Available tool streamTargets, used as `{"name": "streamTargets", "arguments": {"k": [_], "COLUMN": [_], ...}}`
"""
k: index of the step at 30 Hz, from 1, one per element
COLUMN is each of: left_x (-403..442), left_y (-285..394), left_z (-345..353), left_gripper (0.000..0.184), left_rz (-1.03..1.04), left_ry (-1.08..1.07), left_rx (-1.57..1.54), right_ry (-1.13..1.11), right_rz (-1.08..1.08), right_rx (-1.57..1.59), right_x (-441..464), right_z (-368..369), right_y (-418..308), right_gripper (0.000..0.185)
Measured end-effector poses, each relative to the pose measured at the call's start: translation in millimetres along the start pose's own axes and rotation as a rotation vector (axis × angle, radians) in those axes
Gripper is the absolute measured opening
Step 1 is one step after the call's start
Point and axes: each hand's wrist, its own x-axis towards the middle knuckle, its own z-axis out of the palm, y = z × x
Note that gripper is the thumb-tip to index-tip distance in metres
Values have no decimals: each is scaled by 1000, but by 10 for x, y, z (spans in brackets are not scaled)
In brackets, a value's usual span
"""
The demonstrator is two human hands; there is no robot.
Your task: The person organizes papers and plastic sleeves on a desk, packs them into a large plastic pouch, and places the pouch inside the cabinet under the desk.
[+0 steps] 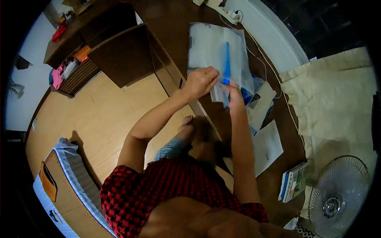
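A translucent plastic folder or sleeve (214, 43) with a long blue strip (227, 55) lies on the dark wooden tabletop; its exact kind is unclear. My left hand (201, 82) is closed in a pinch near its lower edge, but what the fingers hold is too small to make out. My right hand (235, 96) is just beside it, curled around a small pale, partly clear packet (219, 93) with a bluish edge. Both hands are close together, the left a little higher. The packet partly overlaps the plastic behind it.
Papers (262, 103) and a white sheet (269, 148) lie right of my right arm. Further along are a small stack of books (294, 181) and a fan (337, 200). A cable (291, 115) runs along the curtain side. A chair (67, 186) stands at left.
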Motion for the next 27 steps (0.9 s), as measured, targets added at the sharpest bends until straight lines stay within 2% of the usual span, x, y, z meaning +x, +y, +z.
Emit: {"name": "streamTargets", "arguments": {"k": [1,2,6,8,9,11,13,15,17,19,20,22,24,27], "left_x": [-8,-14,-4,-36,-50,-62,-114,-190,-188,-125,-110,-96,-116,-261], "left_y": [2,9,27,22,8,-8,5,-85,-135,-80,-78,-52,-34,52], "left_z": [-11,-25,-67,-25,5,62,120,138,172,127,131,142,122,213], "left_gripper": [9,11,14,13,12,12,11,14,13,10,10,10,9,11], "left_rz": [11,1,50,65,77,117,83,58,6,-51,-36,-23,-57,-143], "left_ry": [-20,-23,-41,-68,-92,-89,-70,-140,-74,-23,-41,4,-27,-100], "left_rx": [-8,-28,-8,23,46,32,46,98,26,-14,-48,-5,12,9], "right_ry": [48,-106,-170,-343,-340,-220,-16,247,-9,67,108,59,89,183], "right_rz": [12,-26,-26,-175,-181,-270,-501,-421,-402,-185,-187,-386,-665,-464], "right_rx": [-26,-44,-242,-335,-328,-504,-741,-942,-584,-596,-592,-72,-541,-638], "right_x": [177,352,773,817,890,1073,1662,1460,1263,789,620,303,-163,-1226], "right_z": [0,3,183,423,467,502,383,749,736,864,757,532,265,-31], "right_y": [-27,-61,-241,-344,-327,-247,129,82,62,-192,-83,199,350,341], "right_gripper": [46,45,46,47,47,54,58,59,59,54,54,38,23,19]}}
